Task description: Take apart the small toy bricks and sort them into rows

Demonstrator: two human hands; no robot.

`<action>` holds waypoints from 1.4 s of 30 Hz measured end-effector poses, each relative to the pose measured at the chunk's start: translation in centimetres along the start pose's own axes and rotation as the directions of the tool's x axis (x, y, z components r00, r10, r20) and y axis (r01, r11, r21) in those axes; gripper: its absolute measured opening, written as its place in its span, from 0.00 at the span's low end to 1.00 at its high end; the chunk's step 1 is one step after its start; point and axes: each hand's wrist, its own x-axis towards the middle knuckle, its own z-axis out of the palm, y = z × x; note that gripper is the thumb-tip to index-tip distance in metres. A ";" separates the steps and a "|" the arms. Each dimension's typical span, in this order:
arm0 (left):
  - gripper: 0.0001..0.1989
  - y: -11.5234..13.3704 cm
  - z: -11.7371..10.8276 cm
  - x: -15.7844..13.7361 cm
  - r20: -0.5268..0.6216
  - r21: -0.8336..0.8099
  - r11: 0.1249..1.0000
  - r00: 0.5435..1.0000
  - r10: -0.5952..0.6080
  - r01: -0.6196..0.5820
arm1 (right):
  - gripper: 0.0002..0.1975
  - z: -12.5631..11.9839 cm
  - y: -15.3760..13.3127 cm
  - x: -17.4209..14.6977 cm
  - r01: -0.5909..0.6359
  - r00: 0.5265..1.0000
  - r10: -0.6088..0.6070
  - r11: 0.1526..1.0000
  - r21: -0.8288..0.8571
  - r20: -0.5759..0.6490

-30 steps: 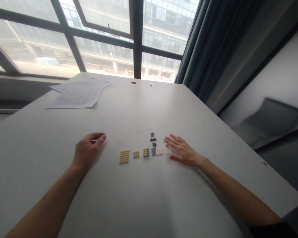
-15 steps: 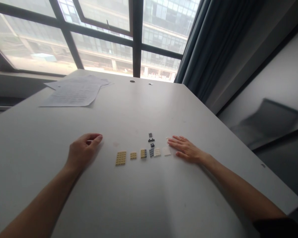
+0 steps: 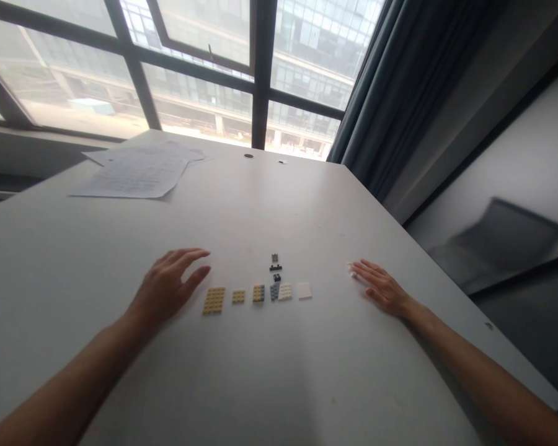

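My left hand (image 3: 171,284) hovers or rests with thumb and fingers apart, holding nothing, just left of a large tan building-block plate (image 3: 214,300). Rightward in a row lie a small tan plate (image 3: 238,297), a tan-and-grey piece (image 3: 258,293), a blue-grey piece (image 3: 274,292), a white studded plate (image 3: 285,292) and a smooth white tile (image 3: 304,290). Behind them are a grey piece (image 3: 274,257), a black bar-like piece (image 3: 276,268) and a small black block (image 3: 277,277). My right hand (image 3: 382,290) lies flat, fingers outstretched; tiny white pieces (image 3: 353,274) show at its fingertips, partly covered.
Printed papers (image 3: 130,173) lie on the white table (image 3: 242,217) at the far left. Two small round fittings sit near its far edge, below the window. A dark curtain (image 3: 376,105) hangs at the right.
My right hand has moved right, away from the white tile, with tiny white pieces at its fingertips. My left hand has spread its fingers and shifted toward the tan plate.
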 end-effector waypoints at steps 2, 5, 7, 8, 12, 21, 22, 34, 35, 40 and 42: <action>0.24 1.6 0.4 0.4 0.102 -0.014 0.983 0.977 0.185 -0.184 | 0.30 0.1 -0.4 0.0 -0.023 0.994 0.023 1.000 -0.002 -0.111; 0.30 3.9 1.1 1.3 0.279 -0.032 0.934 0.894 0.351 -0.356 | 0.30 0.0 -1.7 0.1 -0.049 0.974 0.048 0.999 0.001 -0.221; 0.33 5.3 1.7 2.3 0.381 -0.052 0.910 0.834 0.399 -0.411 | 0.30 0.0 -2.9 0.3 -0.057 0.968 0.059 0.998 0.015 -0.243; 0.34 5.9 2.1 2.9 0.420 -0.058 0.911 0.818 0.394 -0.409 | 0.30 0.1 -3.6 0.5 -0.070 0.965 0.075 0.997 0.027 -0.253; 0.35 8.1 3.8 5.0 0.486 0.021 0.965 0.846 0.219 -0.262 | 0.29 0.3 -6.4 1.0 -0.162 0.937 0.174 0.985 0.066 -0.304; 0.37 12.4 6.9 6.9 0.592 0.064 0.991 0.804 0.059 -0.120 | 0.27 0.8 -8.1 0.6 -0.278 0.870 0.289 0.957 0.086 -0.401; 0.38 12.7 7.1 7.1 0.599 0.072 0.992 0.800 0.041 -0.106 | 0.27 0.8 -8.1 0.4 -0.288 0.860 0.304 0.952 0.100 -0.410; 0.36 13.2 9.4 8.2 0.604 0.140 0.988 0.796 -0.039 -0.058 | 0.26 0.7 -7.6 -0.1 -0.343 0.783 0.387 0.922 0.181 -0.488; 0.36 13.2 9.5 8.4 0.605 0.140 0.989 0.795 -0.043 -0.053 | 0.26 0.6 -7.6 -0.1 -0.347 0.776 0.393 0.919 0.186 -0.493; 0.37 15.0 10.6 9.4 0.602 0.119 0.992 0.797 -0.043 -0.036 | 0.26 0.5 -7.6 0.2 -0.360 0.750 0.422 0.907 0.220 -0.509; 0.37 16.8 11.4 9.8 0.602 0.094 0.995 0.799 -0.022 -0.044 | 0.26 0.7 -7.4 0.2 -0.369 0.747 0.432 0.902 0.227 -0.505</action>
